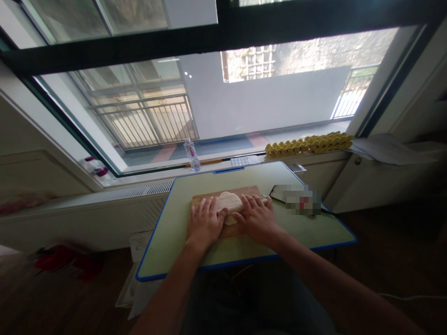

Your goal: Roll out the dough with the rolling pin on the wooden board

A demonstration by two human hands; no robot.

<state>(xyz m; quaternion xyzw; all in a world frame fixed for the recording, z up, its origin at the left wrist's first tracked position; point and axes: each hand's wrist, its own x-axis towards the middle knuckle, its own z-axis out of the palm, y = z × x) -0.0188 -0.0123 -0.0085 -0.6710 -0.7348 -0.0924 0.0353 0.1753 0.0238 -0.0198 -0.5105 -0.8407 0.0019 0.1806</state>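
On the wooden board [248, 190], a light-coloured rolling pin [234, 204] lies across a flat, pale piece of dough [229, 220]. Dough shows both beyond the pin and on its near side. My left hand [205, 222] rests over the pin's left part, fingers pointing forward and curving over it. Over the right part lies my right hand [257, 217], gripping it in the same way. Both thumbs point inward, with a gap between the hands. Much of the pin is hidden under my fingers and palms.
The board sits on a pale green folding table [164, 251] with a blue rim. A phone [279, 194], partly blurred out, lies right of the board. A clear plastic bottle [192, 156] and yellow egg-carton-like trays [309, 144] stand on the windowsill behind.
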